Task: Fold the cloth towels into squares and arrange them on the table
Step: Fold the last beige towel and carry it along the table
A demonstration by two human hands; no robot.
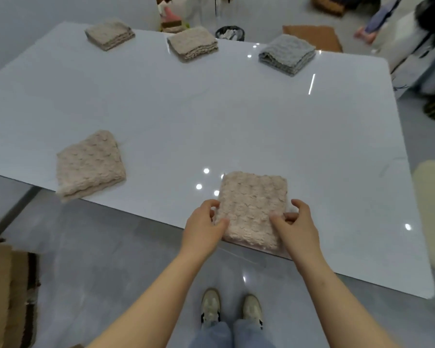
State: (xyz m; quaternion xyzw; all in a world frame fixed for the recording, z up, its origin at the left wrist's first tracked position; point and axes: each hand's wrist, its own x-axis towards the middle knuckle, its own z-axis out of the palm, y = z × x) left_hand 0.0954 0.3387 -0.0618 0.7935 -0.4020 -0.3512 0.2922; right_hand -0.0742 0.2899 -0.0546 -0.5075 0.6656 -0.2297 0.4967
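A beige fluffy towel (pixel 251 204), folded into a square, lies at the near edge of the white table (pixel 211 116). My left hand (pixel 205 224) grips its left side, thumb on top. My right hand (pixel 295 226) grips its right side the same way. Another folded beige towel (pixel 89 164) lies at the near left edge. Along the far edge sit two folded beige towels (pixel 109 33) (pixel 192 43) and a folded grey towel (pixel 286 55).
A cream stool (pixel 432 212) stands at the right of the table. A person (pixel 417 46) stands at the far right corner. A black bin (pixel 230 33) and a brown mat (pixel 312 36) lie beyond the table. Cardboard boxes (pixel 3 297) sit on the floor at near left.
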